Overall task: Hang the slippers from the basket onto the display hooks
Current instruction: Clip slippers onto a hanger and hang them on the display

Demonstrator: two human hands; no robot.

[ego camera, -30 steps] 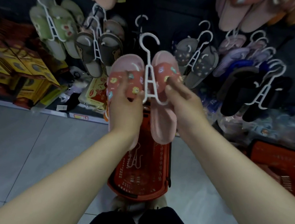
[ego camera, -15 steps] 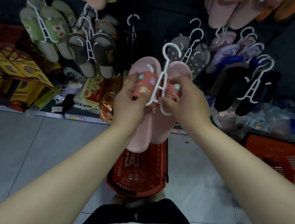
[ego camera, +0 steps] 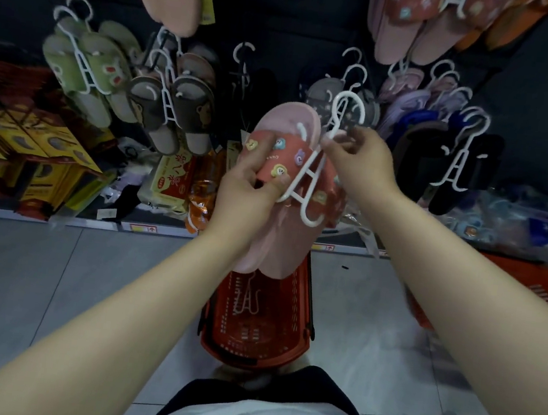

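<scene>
The pink slippers, red straps dotted with small cartoon charms, sit clipped on a white hanger above the red basket, left hand gripping a strap, right hand pinching the hanger's neck.

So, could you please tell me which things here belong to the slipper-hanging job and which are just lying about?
Belongs to the job:
- pink slippers on a white hanger, held by the left hand and right hand
- red basket on the floor

Lying about:
- yellow boxes
- green slippers, already hung
- black slippers, already hung
</scene>
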